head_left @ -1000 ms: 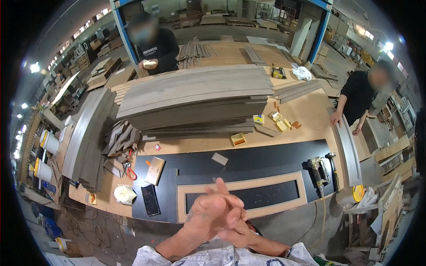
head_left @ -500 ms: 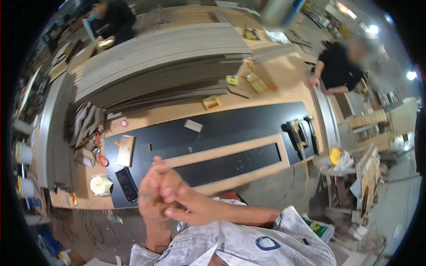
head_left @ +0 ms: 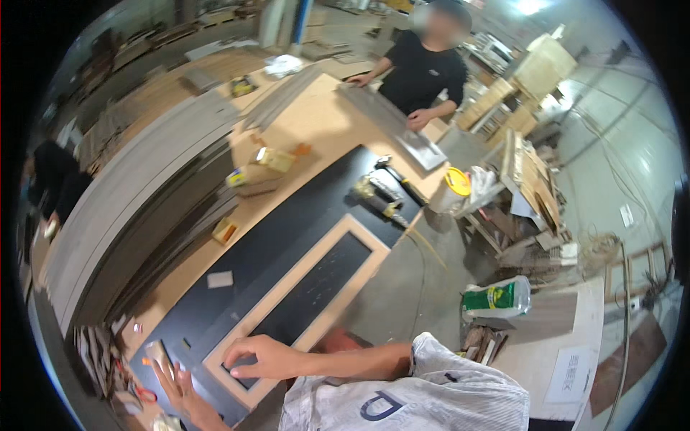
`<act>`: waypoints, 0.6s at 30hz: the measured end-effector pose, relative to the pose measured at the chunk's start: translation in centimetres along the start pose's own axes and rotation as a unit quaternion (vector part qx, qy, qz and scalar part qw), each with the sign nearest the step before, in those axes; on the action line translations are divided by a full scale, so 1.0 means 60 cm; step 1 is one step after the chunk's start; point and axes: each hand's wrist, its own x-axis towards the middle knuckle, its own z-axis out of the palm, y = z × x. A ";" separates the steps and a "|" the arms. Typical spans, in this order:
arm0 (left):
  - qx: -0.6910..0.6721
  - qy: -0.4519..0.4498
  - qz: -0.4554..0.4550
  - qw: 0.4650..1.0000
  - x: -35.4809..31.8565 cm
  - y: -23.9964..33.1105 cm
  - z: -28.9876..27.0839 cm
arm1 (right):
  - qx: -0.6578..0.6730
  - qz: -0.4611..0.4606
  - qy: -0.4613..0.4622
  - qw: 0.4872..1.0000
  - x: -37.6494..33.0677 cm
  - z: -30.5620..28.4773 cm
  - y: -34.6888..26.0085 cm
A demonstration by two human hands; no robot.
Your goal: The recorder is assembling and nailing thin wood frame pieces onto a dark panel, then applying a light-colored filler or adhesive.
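A pale wooden rectangular frame (head_left: 287, 287) lies on a black panel (head_left: 287, 233) across the bench. Over the frame's near left end hovers my right hand (head_left: 264, 357), its fingers curved and its thumb apart, with nothing seen in it; whether it touches the wood I cannot tell. My left hand (head_left: 180, 391) is farther left, beside the frame, fingers spread and holding nothing. Close to its fingertips is a small wooden piece (head_left: 157, 352). A light rectangular chip (head_left: 221, 279) rests on the panel. At the panel's far end lie a nail gun (head_left: 377, 192) and a hammer (head_left: 404, 181).
Stacked grey boards (head_left: 136, 187) run along the left. A co-worker in black (head_left: 424, 75) has both hands at a grey board (head_left: 395, 129) at the far end. A yellow-lidded bucket (head_left: 458, 182) and a green package (head_left: 496, 297) are to the right.
My hands, clasped together before, have come apart; the left is now lower and farther left. The view has swung to the right, so the bench appears slanted.
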 end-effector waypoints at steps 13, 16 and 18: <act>-0.006 -0.016 -0.181 0.983 -0.080 -0.142 0.052 | -0.172 0.075 0.200 0.962 -0.140 -0.320 0.050; -0.043 -0.088 -0.149 0.984 -0.079 -0.229 0.047 | -0.271 0.036 0.260 0.926 -0.164 -0.407 0.084; -0.021 -0.113 -0.118 0.986 -0.106 -0.230 0.105 | -0.442 0.032 0.267 0.856 -0.197 -0.503 0.081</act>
